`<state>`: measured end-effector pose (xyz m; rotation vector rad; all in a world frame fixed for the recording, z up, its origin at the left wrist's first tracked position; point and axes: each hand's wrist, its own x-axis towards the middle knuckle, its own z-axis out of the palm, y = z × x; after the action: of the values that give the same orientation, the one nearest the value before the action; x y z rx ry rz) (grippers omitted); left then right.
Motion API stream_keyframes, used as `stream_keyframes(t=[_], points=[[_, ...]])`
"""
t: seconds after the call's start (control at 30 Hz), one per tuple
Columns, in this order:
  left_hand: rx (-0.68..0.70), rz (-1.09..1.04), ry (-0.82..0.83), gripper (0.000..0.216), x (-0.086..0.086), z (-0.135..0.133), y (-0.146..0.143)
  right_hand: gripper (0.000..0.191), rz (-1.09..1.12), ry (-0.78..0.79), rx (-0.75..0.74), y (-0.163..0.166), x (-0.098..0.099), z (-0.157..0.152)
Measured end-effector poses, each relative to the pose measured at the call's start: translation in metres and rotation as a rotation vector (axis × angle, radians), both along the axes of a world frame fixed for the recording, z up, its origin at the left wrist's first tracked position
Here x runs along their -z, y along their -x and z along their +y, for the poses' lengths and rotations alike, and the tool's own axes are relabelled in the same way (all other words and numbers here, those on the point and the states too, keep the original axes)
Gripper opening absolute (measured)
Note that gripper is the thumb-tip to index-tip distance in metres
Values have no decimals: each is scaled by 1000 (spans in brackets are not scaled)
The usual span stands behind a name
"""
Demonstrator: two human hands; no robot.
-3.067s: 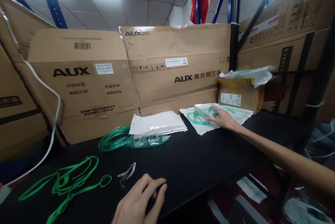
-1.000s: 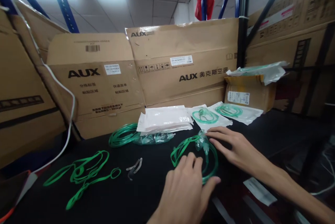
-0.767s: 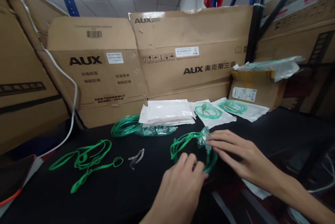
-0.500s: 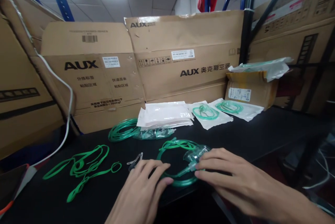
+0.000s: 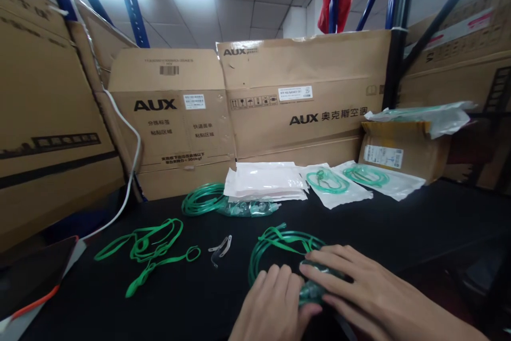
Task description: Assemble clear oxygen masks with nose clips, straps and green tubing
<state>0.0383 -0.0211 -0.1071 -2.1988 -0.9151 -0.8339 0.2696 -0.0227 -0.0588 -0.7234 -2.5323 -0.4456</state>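
Note:
A coil of green tubing with a clear mask and green strap [image 5: 279, 242] lies on the black table [image 5: 399, 234] near its front edge. My left hand [image 5: 275, 304] rests on the coil's near side, fingers bent over it. Beside it, my right hand [image 5: 359, 293] covers the clear mask part, fingers curled down on it. Both hands meet over the mask, which is mostly hidden beneath them.
Loose green straps [image 5: 147, 248] and a small clear clip [image 5: 220, 248] lie to the left. Behind are another tubing coil [image 5: 203, 200], a stack of white pouches [image 5: 265, 181], two sealed pouches [image 5: 339, 184], a small carton [image 5: 403, 149] and tall cardboard boxes [image 5: 299, 101].
My right hand drew a mask and tubing from the far pouches toward the table's front edge. My left hand joined it, and both now press on the mask.

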Motion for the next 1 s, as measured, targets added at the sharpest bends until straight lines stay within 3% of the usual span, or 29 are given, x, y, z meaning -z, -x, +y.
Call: stream_keyframes(t=[0.13, 0.23, 0.4, 0.7, 0.83, 0.93, 1.0], points=[[71, 10, 10, 52, -17, -5, 7, 39, -25, -124, -7, 3, 0, -7], [105, 36, 18, 54, -20, -5, 12, 40, 14, -153, -29, 5, 0, -9], [124, 51, 20, 56, -19, -5, 18, 35, 114, -43, -55, 11, -6, -9], [115, 29, 69, 48, -19, -5, 21, 30, -76, 196, -161, 20, -21, 9], [176, 26, 37, 49, -18, -5, 17, 36, -120, 37, -128, 22, -30, -6], [203, 84, 139, 48, -24, -8, 23, 40, -135, -55, -149, 5, -30, -10], [178, 44, 256, 47, -29, -11, 31, 37, 0, -21, -131, -29, -25, -7]])
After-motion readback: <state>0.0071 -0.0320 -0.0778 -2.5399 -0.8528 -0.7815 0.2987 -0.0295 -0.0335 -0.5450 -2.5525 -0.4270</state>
